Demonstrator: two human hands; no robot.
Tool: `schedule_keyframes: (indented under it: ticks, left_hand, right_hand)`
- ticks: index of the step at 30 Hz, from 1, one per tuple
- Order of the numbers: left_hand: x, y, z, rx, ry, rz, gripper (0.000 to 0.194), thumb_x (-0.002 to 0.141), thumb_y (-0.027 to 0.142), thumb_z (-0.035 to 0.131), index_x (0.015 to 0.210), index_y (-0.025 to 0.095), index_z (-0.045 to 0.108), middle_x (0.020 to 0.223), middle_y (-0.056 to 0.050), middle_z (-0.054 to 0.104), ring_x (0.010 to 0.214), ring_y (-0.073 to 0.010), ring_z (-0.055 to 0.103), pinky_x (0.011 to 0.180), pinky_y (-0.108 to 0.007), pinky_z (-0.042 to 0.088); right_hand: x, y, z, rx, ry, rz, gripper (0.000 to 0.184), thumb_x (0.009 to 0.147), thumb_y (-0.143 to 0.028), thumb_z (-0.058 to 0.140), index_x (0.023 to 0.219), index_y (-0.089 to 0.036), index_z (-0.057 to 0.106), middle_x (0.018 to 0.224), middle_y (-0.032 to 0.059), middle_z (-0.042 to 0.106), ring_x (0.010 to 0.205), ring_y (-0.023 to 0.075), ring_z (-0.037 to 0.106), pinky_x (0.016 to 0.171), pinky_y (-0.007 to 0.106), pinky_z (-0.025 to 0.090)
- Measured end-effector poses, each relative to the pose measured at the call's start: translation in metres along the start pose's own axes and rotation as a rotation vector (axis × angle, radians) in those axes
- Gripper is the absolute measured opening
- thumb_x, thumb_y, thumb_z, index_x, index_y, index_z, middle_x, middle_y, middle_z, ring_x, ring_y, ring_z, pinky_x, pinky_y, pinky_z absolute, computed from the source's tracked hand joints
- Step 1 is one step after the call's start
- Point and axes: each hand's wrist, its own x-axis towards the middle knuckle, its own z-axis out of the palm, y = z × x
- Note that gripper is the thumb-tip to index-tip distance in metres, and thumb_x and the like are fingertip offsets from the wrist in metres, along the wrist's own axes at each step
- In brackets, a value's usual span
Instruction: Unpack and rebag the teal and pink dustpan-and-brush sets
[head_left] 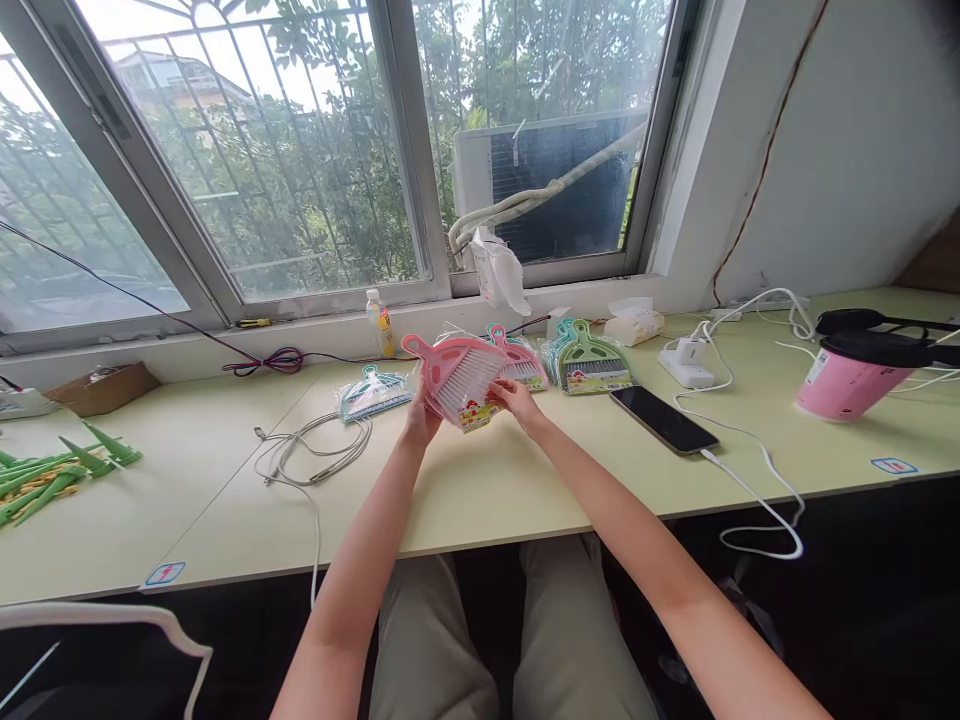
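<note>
A pink mini dustpan and brush set (466, 378) in clear plastic wrap is held tilted above the table. My left hand (424, 418) is closed on its left edge, partly hidden behind the dustpan. Fingers of my right hand (517, 402) pinch the lower right side, near the printed label. Behind it, another pink dustpan set (525, 362) lies on the table, partly covered by the held one. To the right are green dustpan sets (591, 358) with a blue one behind. A blue dustpan set (373, 394) lies to the left.
Right of my hands lie a charging phone (664, 420), a power strip (685, 372) and a pink bucket (847, 380). A coiled cable (322, 450) and green pointed pieces (52, 478) are to the left. A bottle (380, 325) stands by the window.
</note>
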Motion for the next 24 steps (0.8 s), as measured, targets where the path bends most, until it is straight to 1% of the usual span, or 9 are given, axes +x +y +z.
schedule_keyframes:
  ticks: [3, 6, 10, 13, 16, 18, 20, 22, 24]
  left_hand:
    - [-0.001, 0.001, -0.002, 0.047, -0.045, -0.018, 0.044, 0.094, 0.055, 0.060, 0.121, 0.022, 0.068, 0.121, -0.009, 0.073, 0.121, -0.0296, 0.064, 0.096, -0.043, 0.057]
    - [-0.001, 0.002, -0.005, 0.146, -0.065, -0.045, 0.055, 0.088, 0.065, 0.063, 0.123, 0.023, 0.067, 0.119, -0.010, 0.074, 0.115, -0.0328, 0.066, 0.088, -0.045, 0.059]
    - [0.000, 0.000, -0.007, 0.194, -0.078, -0.089, 0.062, 0.090, 0.072, 0.054, 0.123, 0.021, 0.069, 0.116, -0.011, 0.075, 0.111, -0.0338, 0.068, 0.079, -0.042, 0.059]
    - [0.005, -0.001, -0.009, 0.152, -0.039, -0.066, 0.065, 0.093, 0.073, 0.045, 0.122, 0.020, 0.069, 0.115, -0.012, 0.075, 0.111, -0.0315, 0.068, 0.081, -0.039, 0.058]
    - [0.013, 0.007, -0.017, 0.034, 0.072, -0.024, 0.060, 0.098, 0.067, 0.040, 0.127, 0.020, 0.064, 0.115, -0.013, 0.074, 0.109, -0.0279, 0.070, 0.086, -0.038, 0.057]
    - [0.017, 0.018, -0.028, -0.090, 0.173, 0.030, 0.055, 0.103, 0.060, 0.033, 0.133, 0.021, 0.059, 0.120, -0.014, 0.073, 0.112, -0.0255, 0.069, 0.090, -0.038, 0.056]
    - [0.019, 0.032, -0.045, -0.208, 0.291, 0.114, 0.056, 0.105, 0.056, 0.024, 0.137, 0.022, 0.054, 0.131, -0.015, 0.068, 0.118, -0.0234, 0.066, 0.095, -0.038, 0.054]
    - [0.018, 0.046, -0.064, -0.285, 0.418, 0.194, 0.059, 0.105, 0.060, 0.021, 0.142, 0.024, 0.048, 0.143, -0.016, 0.061, 0.125, -0.0214, 0.063, 0.097, -0.036, 0.054]
    - [0.013, 0.057, -0.081, -0.308, 0.520, 0.228, 0.065, 0.103, 0.065, 0.018, 0.149, 0.025, 0.040, 0.151, -0.016, 0.053, 0.134, -0.0202, 0.057, 0.098, -0.033, 0.055]
  right_hand:
    - [-0.005, -0.002, 0.004, 0.012, -0.054, 0.008, 0.010, 0.085, -0.024, 0.075, 0.087, -0.019, 0.067, 0.084, 0.0028, 0.077, 0.078, 0.0166, 0.075, 0.089, 0.033, 0.061]
    - [-0.007, 0.000, 0.005, 0.030, -0.071, 0.010, 0.014, 0.087, -0.029, 0.073, 0.095, -0.021, 0.065, 0.089, 0.0037, 0.078, 0.084, 0.0185, 0.077, 0.089, 0.033, 0.062]
    - [-0.005, 0.006, 0.003, 0.098, -0.032, 0.051, 0.024, 0.085, -0.026, 0.073, 0.103, -0.022, 0.058, 0.090, 0.0035, 0.078, 0.079, 0.0189, 0.077, 0.084, 0.034, 0.064]
    - [-0.003, 0.007, 0.003, 0.080, 0.002, 0.060, 0.027, 0.084, -0.022, 0.074, 0.105, -0.023, 0.057, 0.086, 0.0023, 0.077, 0.073, 0.0190, 0.076, 0.076, 0.034, 0.065]
    - [-0.003, 0.003, 0.001, 0.051, -0.006, 0.033, 0.027, 0.081, -0.016, 0.075, 0.103, -0.022, 0.061, 0.082, 0.0010, 0.076, 0.070, 0.0180, 0.075, 0.070, 0.031, 0.066]
    - [-0.003, -0.001, -0.001, 0.072, -0.025, 0.010, 0.027, 0.080, -0.012, 0.074, 0.103, -0.021, 0.062, 0.082, 0.0008, 0.076, 0.070, 0.0170, 0.075, 0.070, 0.030, 0.066]
    - [-0.002, -0.004, -0.004, 0.105, -0.018, 0.000, 0.026, 0.079, -0.008, 0.072, 0.101, -0.020, 0.062, 0.081, 0.0001, 0.076, 0.070, 0.0159, 0.074, 0.071, 0.030, 0.066]
    - [0.000, -0.006, -0.007, 0.123, 0.011, -0.001, 0.025, 0.080, -0.007, 0.071, 0.099, -0.020, 0.062, 0.079, -0.0006, 0.074, 0.069, 0.0159, 0.074, 0.072, 0.031, 0.066]
    - [0.001, -0.005, -0.010, 0.131, 0.034, -0.008, 0.025, 0.079, -0.009, 0.072, 0.099, -0.021, 0.062, 0.079, -0.0008, 0.074, 0.071, 0.0172, 0.075, 0.076, 0.033, 0.067]
